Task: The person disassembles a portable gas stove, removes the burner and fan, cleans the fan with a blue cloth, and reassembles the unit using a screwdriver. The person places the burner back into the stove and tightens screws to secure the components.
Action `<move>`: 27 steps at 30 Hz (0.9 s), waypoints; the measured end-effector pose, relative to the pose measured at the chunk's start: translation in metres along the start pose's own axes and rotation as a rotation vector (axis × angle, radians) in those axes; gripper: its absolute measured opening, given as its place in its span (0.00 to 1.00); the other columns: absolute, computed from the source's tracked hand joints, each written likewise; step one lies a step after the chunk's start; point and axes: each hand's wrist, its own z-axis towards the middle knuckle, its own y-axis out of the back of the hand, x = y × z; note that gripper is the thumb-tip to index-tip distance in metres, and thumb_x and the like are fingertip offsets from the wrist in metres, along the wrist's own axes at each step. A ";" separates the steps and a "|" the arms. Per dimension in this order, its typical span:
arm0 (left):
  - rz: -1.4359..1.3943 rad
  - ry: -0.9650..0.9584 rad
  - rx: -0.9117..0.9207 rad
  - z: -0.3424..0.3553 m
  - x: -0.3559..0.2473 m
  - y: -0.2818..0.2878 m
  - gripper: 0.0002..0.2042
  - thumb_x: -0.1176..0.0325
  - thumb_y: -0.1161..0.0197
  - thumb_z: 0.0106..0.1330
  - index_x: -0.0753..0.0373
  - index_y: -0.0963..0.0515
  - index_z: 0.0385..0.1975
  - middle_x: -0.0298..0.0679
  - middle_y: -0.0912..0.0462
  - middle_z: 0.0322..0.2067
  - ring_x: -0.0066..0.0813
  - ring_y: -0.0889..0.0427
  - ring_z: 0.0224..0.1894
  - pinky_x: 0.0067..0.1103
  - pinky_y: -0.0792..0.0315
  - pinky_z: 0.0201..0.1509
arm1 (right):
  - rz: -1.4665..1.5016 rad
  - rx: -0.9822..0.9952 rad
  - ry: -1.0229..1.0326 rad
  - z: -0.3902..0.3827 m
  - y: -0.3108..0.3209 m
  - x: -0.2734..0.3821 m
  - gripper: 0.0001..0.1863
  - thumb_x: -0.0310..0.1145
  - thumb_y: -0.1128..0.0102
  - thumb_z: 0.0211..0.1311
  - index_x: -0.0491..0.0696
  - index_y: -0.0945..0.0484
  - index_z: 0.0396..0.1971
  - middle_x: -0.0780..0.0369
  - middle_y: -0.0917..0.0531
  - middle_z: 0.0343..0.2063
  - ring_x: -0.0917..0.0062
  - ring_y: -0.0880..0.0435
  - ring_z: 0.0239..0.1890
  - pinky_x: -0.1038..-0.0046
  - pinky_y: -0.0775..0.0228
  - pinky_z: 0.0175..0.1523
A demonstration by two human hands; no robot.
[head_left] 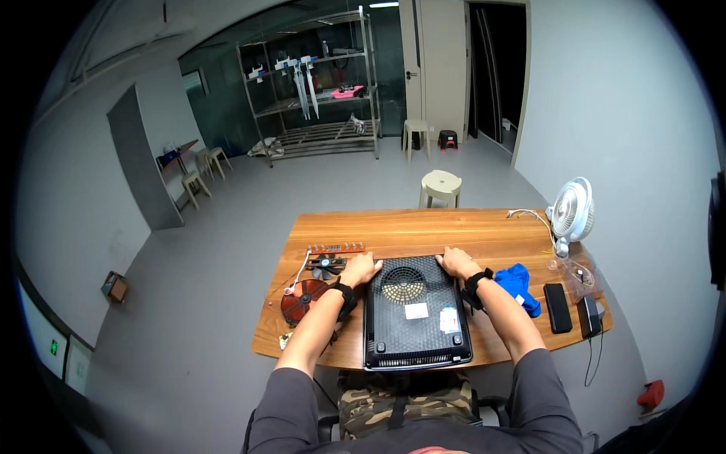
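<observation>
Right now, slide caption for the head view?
Left grip and right grip at far corners of a black vented unit on wooden table.

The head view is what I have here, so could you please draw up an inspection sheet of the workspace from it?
Surface: wood-grain table, partly covered.
Work item: flat black appliance, round-grilled side up, reaching the near edge.
Clutter: reddish round coil and small black fan at left; blue cloth, black rectangular block and white fan at right.
Grips: left grip and right grip at the appliance's far corners; firmness unclear.
Cables: white cable by the white fan; dark cable hanging off the right side.
Surroundings: cream stool beyond the table, metal rack further back.
</observation>
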 end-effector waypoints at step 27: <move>-0.765 0.130 0.175 -0.093 -0.016 0.095 0.26 0.41 0.42 0.73 0.63 0.22 0.42 0.28 0.27 0.25 0.17 0.27 0.22 0.16 0.31 0.24 | 0.262 -0.057 0.128 0.000 0.015 -0.004 0.31 0.51 0.58 0.77 0.34 0.22 0.49 0.38 0.17 0.47 0.43 0.20 0.53 0.51 0.29 0.60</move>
